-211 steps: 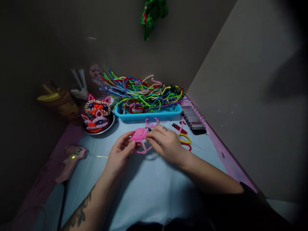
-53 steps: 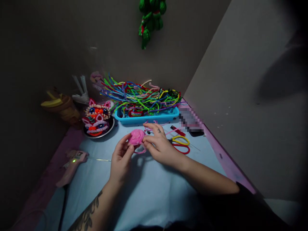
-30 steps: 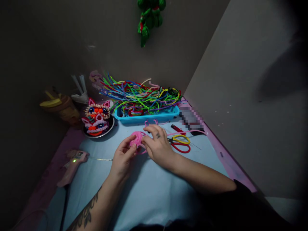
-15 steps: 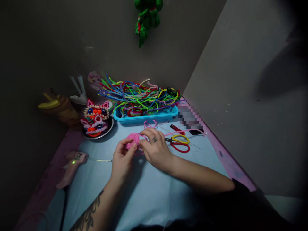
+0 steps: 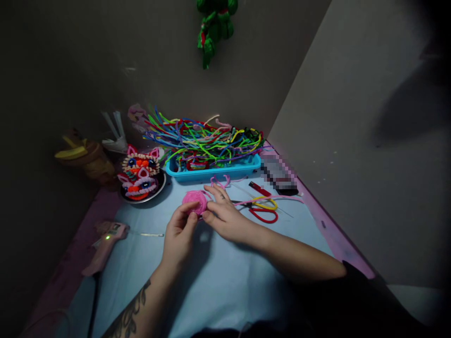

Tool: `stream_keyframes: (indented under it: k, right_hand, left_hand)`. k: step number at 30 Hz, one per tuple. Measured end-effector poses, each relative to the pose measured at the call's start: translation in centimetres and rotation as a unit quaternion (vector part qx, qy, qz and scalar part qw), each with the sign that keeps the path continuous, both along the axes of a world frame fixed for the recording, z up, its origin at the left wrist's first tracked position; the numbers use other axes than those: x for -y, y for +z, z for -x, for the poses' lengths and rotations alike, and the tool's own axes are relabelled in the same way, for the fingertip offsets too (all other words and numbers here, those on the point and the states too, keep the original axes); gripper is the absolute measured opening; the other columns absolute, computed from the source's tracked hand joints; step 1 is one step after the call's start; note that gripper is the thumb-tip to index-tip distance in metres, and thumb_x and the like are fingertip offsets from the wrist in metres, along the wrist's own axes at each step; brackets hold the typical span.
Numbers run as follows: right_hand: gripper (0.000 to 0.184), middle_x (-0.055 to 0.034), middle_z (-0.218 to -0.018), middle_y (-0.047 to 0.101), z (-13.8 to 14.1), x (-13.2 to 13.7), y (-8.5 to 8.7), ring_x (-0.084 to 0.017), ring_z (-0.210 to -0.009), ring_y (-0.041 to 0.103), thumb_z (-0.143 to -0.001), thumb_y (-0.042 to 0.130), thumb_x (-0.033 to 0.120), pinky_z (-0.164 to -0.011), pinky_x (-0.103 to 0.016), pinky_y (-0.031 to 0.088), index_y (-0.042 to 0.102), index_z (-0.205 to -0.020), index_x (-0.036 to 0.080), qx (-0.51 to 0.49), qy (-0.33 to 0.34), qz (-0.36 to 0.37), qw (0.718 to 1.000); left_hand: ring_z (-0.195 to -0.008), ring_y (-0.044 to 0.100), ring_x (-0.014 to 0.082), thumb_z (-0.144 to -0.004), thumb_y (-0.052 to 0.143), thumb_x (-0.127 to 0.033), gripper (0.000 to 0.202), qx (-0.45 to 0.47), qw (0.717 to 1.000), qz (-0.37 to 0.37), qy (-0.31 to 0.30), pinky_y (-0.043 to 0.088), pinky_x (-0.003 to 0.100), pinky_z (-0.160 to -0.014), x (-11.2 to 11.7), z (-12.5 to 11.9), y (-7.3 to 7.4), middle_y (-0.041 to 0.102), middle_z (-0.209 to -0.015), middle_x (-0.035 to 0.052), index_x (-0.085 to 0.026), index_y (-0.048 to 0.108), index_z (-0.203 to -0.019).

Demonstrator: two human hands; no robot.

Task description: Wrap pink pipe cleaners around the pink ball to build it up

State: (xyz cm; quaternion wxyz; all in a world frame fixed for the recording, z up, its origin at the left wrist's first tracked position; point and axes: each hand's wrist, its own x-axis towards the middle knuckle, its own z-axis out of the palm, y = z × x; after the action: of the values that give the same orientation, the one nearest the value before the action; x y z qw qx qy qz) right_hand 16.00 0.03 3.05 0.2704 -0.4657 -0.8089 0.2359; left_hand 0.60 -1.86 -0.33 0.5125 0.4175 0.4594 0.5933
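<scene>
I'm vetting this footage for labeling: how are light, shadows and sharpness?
Head view: dim, darkest toward the left and upper-right edges; soft shadows on the blue table cover below the left hand and right hand; brown cup looks soft; phone mostly pixelated.

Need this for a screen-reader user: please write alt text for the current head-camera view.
The left hand holds a pink pipe-cleaner coil, with the right hand at its edge, over a light-blue table cover. Behind, multicoloured pipe cleaners heap a blue tray; a pink glue gun lies left, scissors with red and yellow handles right.
</scene>
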Motion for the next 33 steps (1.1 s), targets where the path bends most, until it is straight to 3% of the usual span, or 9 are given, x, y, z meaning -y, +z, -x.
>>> stream_keyframes:
  k: [8,24,33]
  right_hand:
    - [0.024,-0.0123,-0.136,0.045,0.5,0.1,-0.6,-0.027,-0.136,0.029,-0.09,0.048,0.031,-0.108,-0.052,0.03,0.063,-0.077,0.018,-0.042,-0.055,-0.001,0.998]
    - [0.017,-0.0134,-0.138,0.042,0.6,0.3,-1.1,-0.029,-0.14,0.019,-0.089,0.047,0.023,-0.11,-0.056,0.027,0.059,-0.078,0.017,-0.035,-0.077,-0.042,0.996]
    - [0.016,-0.0109,-0.125,0.049,1.2,0.5,-1.7,-0.024,-0.127,0.038,-0.086,0.05,0.021,-0.108,-0.047,0.032,0.058,-0.072,0.019,-0.132,-0.122,-0.065,0.981]
  left_hand:
    - [-0.098,0.061,0.019,-0.078,0.068,-0.032,0.028,-0.021,0.999,-0.016,-0.022,0.044,0.031,-0.09,0.0,0.3,-0.2,0.067,-0.104,0.006,-0.022,0.067,-0.103]
    - [-0.098,0.062,0.0217,-0.078,0.067,-0.035,0.028,-0.098,0.995,0.003,-0.031,0.045,0.033,-0.088,0.0,0.2,0.9,0.069,-0.105,0.0082,-0.021,0.069,-0.102]
    - [-0.098,0.062,0.022,-0.078,0.067,-0.036,0.03,-0.085,0.996,0.009,-0.034,0.045,0.035,-0.089,0.0,0.1,0.5,0.068,-0.107,0.0083,-0.02,0.068,-0.104]
